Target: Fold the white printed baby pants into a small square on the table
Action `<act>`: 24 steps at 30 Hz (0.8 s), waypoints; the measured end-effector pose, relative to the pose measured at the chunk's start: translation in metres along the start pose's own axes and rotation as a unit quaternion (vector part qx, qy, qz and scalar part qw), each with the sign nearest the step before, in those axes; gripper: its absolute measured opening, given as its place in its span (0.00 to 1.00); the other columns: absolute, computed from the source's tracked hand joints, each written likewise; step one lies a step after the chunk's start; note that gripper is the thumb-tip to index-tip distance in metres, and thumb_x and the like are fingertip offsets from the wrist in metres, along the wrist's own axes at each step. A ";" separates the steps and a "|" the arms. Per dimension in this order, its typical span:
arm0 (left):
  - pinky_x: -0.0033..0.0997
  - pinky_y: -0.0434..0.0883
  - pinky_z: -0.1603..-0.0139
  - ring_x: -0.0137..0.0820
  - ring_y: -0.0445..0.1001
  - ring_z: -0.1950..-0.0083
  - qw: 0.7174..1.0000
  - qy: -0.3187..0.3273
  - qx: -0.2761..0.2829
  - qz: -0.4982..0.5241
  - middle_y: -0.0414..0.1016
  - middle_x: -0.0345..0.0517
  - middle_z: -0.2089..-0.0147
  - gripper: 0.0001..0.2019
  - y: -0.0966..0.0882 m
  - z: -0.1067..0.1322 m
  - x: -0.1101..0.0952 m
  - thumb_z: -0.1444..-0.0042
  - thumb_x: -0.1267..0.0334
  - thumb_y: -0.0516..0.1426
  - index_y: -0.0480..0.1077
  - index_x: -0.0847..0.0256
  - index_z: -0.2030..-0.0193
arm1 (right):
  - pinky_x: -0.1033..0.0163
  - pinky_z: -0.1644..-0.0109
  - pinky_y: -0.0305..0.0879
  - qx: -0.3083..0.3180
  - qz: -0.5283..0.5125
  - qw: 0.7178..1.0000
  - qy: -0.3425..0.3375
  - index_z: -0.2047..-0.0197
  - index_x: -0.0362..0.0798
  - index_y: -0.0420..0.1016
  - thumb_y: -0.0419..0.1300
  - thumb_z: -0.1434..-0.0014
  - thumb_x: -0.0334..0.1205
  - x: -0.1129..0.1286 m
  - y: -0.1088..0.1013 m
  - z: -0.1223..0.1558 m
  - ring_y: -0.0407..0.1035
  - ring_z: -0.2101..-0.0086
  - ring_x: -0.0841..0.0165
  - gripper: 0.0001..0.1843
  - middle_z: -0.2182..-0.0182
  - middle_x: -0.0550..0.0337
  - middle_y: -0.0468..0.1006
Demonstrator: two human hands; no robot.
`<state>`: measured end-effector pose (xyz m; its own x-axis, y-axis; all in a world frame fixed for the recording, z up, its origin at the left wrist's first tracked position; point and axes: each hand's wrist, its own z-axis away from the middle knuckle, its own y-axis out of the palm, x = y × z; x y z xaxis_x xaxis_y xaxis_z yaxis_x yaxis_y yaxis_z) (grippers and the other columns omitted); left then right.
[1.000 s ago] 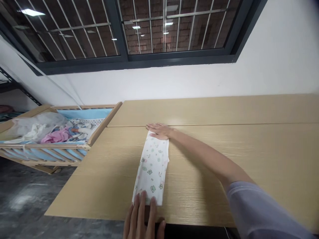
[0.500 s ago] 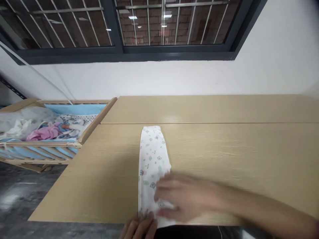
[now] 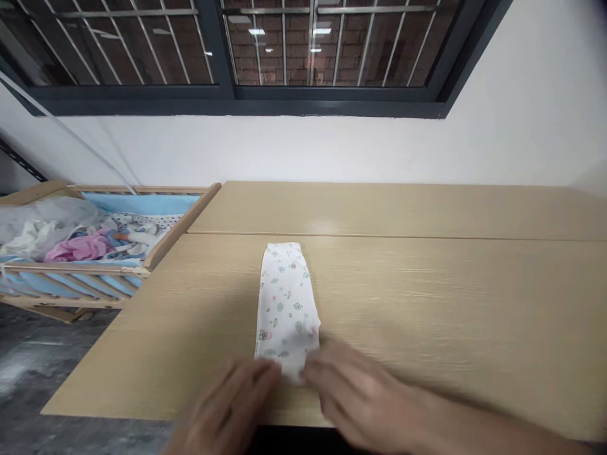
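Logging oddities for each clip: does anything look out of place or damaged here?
Nothing looks spilled or damaged. Only the jumbled fabrics in the crib look untidy, against the smoother printed cloth on the table.

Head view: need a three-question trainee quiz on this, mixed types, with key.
1. Multiple choice. Where are the left hand and right hand?
A. At the far end of the printed cloth
B. At its near end
C. One at each end

2. True or false: the crib stands to the left of the table.

3. Fill in: pale ____ cross the view through the window.

Key: 1 B; 2 true; 3 bars.
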<state>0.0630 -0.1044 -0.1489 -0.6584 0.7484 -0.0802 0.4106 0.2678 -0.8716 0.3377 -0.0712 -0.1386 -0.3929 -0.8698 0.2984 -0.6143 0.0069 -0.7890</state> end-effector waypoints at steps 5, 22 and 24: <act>0.32 0.75 0.47 0.34 0.75 0.48 0.993 -0.102 -0.063 -0.002 0.73 0.48 0.47 0.18 0.008 -0.082 0.061 0.33 0.71 0.50 0.70 0.56 0.41 | 0.58 0.56 0.72 -0.050 -0.101 0.984 0.140 0.51 0.47 0.72 0.49 0.31 0.31 -0.077 -0.005 -0.072 0.72 0.59 0.66 0.12 0.58 0.53 0.76; 0.53 0.68 0.38 0.49 0.71 0.38 0.976 -0.193 0.060 -0.083 0.71 0.63 0.36 0.18 0.084 -0.108 0.059 0.32 0.59 0.50 0.71 0.64 0.41 | 0.45 0.31 0.52 0.047 0.037 0.991 0.118 0.32 0.45 0.61 0.44 0.26 0.46 -0.157 0.056 -0.114 0.56 0.34 0.55 0.25 0.32 0.43 0.63; 0.54 0.71 0.41 0.54 0.71 0.37 0.967 -0.194 0.106 -0.123 0.70 0.70 0.36 0.24 0.082 -0.087 0.027 0.32 0.54 0.51 0.69 0.70 0.39 | 0.48 0.28 0.48 0.130 0.001 0.992 0.009 0.27 0.48 0.54 0.42 0.25 0.48 -0.138 0.056 -0.110 0.49 0.29 0.59 0.28 0.28 0.48 0.55</act>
<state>0.1342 -0.0096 -0.1805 -0.9242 0.3820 0.0026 0.0998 0.2481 -0.9636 0.2821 0.1033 -0.1645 -0.4073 -0.8613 0.3037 -0.4176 -0.1201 -0.9007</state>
